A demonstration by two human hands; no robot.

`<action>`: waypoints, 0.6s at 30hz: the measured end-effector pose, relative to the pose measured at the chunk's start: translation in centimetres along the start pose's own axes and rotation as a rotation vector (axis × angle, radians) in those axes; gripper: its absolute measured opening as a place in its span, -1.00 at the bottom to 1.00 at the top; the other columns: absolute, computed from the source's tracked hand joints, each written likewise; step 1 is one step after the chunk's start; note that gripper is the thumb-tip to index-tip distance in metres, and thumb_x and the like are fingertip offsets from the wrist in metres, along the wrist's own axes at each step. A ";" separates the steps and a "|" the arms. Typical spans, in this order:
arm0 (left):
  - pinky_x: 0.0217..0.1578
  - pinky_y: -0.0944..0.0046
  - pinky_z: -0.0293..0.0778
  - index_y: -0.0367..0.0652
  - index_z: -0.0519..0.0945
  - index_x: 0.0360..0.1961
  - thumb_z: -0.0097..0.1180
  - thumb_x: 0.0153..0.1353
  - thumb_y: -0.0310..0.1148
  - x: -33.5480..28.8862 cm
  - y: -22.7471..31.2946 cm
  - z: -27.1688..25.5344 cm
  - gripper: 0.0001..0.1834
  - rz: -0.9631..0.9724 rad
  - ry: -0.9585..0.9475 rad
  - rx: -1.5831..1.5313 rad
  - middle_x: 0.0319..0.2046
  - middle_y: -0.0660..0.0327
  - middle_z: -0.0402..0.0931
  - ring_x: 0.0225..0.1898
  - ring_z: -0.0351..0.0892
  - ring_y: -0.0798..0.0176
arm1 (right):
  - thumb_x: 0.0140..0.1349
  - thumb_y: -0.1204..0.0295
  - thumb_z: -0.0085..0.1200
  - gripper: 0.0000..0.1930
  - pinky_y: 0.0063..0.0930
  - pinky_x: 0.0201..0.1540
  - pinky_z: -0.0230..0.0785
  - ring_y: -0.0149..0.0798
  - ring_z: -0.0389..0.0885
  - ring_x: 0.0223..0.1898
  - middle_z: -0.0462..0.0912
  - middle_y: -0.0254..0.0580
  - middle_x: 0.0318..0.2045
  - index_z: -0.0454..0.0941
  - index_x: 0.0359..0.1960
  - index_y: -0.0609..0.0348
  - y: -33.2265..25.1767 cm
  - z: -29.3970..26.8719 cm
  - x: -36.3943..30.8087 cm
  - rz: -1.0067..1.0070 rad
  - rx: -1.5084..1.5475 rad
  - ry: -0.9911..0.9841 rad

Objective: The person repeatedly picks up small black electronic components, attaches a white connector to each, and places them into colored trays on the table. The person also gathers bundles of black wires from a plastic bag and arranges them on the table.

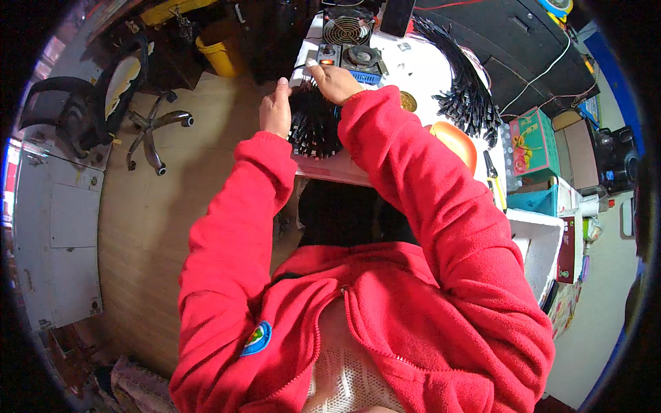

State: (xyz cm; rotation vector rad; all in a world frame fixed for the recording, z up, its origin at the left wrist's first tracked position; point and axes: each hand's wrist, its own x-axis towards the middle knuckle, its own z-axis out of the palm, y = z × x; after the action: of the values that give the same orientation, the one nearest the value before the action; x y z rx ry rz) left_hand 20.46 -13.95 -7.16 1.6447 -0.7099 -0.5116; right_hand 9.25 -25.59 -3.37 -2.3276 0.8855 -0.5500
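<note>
A thick bundle of thin black cables (315,125) lies at the near left corner of the white table (350,164). Its ends facing me show small pale and metallic tips. My left hand (276,111) is at the bundle's left side, thumb pointing up and the other fingers mostly hidden; it looks closed. Over the far end of the bundle, my right hand (335,82) bends with its fingers curled together. What either hand pinches is too small to make out. Just past my right fingertips sits a small device with a red switch (327,62) and a round dark top (360,55).
A fan with a round grille (347,30) stands behind the device. More black cables (463,93) spread over the table's right side, near an orange tray (456,146) and yellow-handled pliers (496,180). A white foam box (540,241) is at right; an office chair (153,124) stands left.
</note>
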 end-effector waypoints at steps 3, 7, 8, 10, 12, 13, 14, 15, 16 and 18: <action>0.07 0.20 0.34 -0.37 0.63 -0.13 -0.18 0.31 0.17 -0.1 0.8 -0.1 -0.29 0.009 -0.013 0.084 -0.11 -0.04 0.62 0.00 0.56 0.09 | 0.40 -0.02 -0.45 -0.35 -0.05 -0.01 0.33 0.27 0.53 -0.12 0.60 0.28 -0.27 0.55 -0.21 0.36 -0.9 -0.9 -0.6 0.006 -0.007 -0.022; 0.24 0.22 0.15 -0.31 0.44 0.16 -0.16 0.32 0.15 0.4 1.3 -1.5 -0.29 -0.184 -0.264 -0.332 0.07 0.08 0.50 0.15 0.40 0.15 | 0.38 0.02 -0.30 -0.47 -0.09 -0.04 0.36 0.27 0.53 -0.14 0.59 0.23 -0.27 0.52 -0.19 0.30 -2.8 -3.5 -2.2 -0.146 0.190 0.135; 0.26 0.23 0.13 -0.28 0.43 0.17 -0.22 0.35 0.15 0.2 1.1 -1.7 -0.31 -0.195 -0.322 -0.469 0.08 0.09 0.48 0.16 0.37 0.18 | 0.35 0.09 -0.20 -0.54 -0.11 -0.06 0.38 0.24 0.54 -0.13 0.60 0.21 -0.25 0.54 -0.16 0.28 -3.2 -4.4 -3.1 -0.188 0.130 0.116; 0.28 0.23 0.12 -0.32 0.43 0.16 -0.28 0.36 0.16 0.3 0.9 -2.5 -0.28 -0.269 -0.368 -0.521 0.10 0.05 0.46 0.20 0.35 0.16 | 0.31 0.18 -0.12 -0.62 -0.13 -0.06 0.40 0.20 0.56 -0.13 0.61 0.19 -0.23 0.55 -0.12 0.26 -3.9 -5.7 -5.5 -0.219 0.120 0.077; 0.31 0.22 0.07 -0.36 0.42 0.16 -0.32 0.37 0.16 0.1 0.6 -2.8 -0.26 -0.174 -0.385 -0.475 0.13 0.01 0.44 0.24 0.31 0.16 | 0.27 0.27 -0.07 -0.65 -0.15 -0.03 0.41 0.15 0.59 -0.12 0.61 0.21 -0.21 0.54 -0.04 0.25 -4.4 -6.1 -8.6 -0.193 0.102 -0.013; 0.33 0.21 0.04 -0.38 0.41 0.16 -0.34 0.37 0.17 -0.2 0.5 -2.7 -0.25 -0.123 -0.387 -0.456 0.14 0.00 0.42 0.26 0.29 0.16 | 0.28 0.28 -0.08 -0.63 -0.15 -0.02 0.40 0.16 0.58 -0.11 0.60 0.23 -0.21 0.53 -0.02 0.27 -4.7 -5.7 -10.1 -0.135 0.101 -0.051; 0.34 0.21 0.01 -0.39 0.41 0.16 -0.34 0.38 0.16 -0.4 0.5 -2.6 -0.24 -0.090 -0.377 -0.429 0.15 -0.02 0.41 0.28 0.27 0.16 | 0.28 0.28 -0.08 -0.62 -0.14 0.00 0.39 0.16 0.58 -0.10 0.60 0.24 -0.20 0.51 0.00 0.29 -5.0 -5.2 -11.3 -0.115 0.108 -0.078; 0.35 0.20 -0.02 -0.41 0.40 0.16 -0.34 0.38 0.16 -0.7 0.5 -2.4 -0.24 -0.063 -0.359 -0.399 0.16 -0.03 0.40 0.29 0.24 0.15 | 0.28 0.29 -0.08 -0.62 -0.15 0.01 0.39 0.16 0.57 -0.09 0.59 0.25 -0.19 0.50 0.01 0.31 -5.2 -4.7 -12.2 -0.124 0.128 -0.127; 0.36 0.19 -0.04 -0.42 0.40 0.16 -0.35 0.38 0.16 -1.1 0.5 -2.2 -0.24 -0.051 -0.346 -0.353 0.17 -0.05 0.39 0.31 0.22 0.15 | 0.29 0.30 -0.08 -0.61 -0.15 0.01 0.39 0.16 0.57 -0.07 0.59 0.25 -0.17 0.49 0.02 0.32 -5.3 -4.3 -13.0 -0.094 0.127 -0.194; 0.37 0.17 -0.08 -0.40 0.35 0.20 -0.35 0.38 0.17 -1.6 0.8 -2.2 -0.23 -0.049 -0.357 -0.366 0.18 -0.05 0.37 0.32 0.20 0.14 | 0.29 0.33 -0.08 -0.64 -0.18 0.02 0.39 0.16 0.56 -0.06 0.59 0.24 -0.15 0.48 0.03 0.31 -5.3 -3.8 -13.9 -0.143 0.117 -0.164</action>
State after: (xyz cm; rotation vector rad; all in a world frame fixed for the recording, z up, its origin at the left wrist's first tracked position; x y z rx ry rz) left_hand 20.62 -11.33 -6.00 1.2418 -0.7833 -0.9287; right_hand -0.04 -14.06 0.52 -2.3023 0.5986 -0.4492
